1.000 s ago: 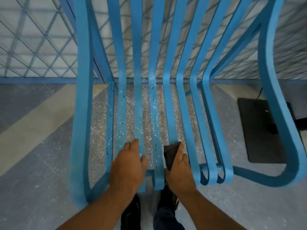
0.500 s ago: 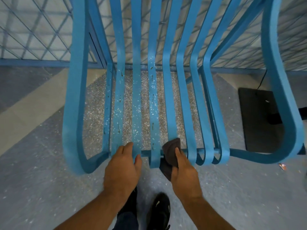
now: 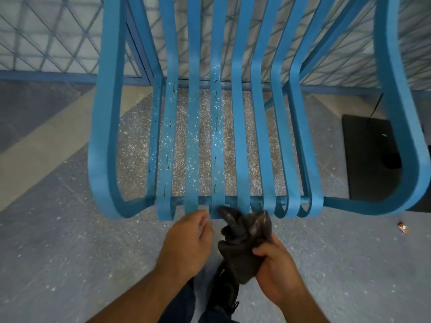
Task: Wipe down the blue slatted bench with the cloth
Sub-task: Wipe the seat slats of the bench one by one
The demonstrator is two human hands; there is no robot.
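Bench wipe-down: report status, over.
Left hand empty, at the bench front edge. Right hand grips the bunched cloth, off the seat. White flecks, dark streaks on left slats. Wrapper lies right of bench, apart.

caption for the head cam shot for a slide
Right hand grips a dark cloth near the front edge of the blue slatted bench, left hand empty beside it.

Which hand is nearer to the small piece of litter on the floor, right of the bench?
Right. The right hand, holding the cloth, is left of the litter; the left hand lies farther left, beyond the cloth.
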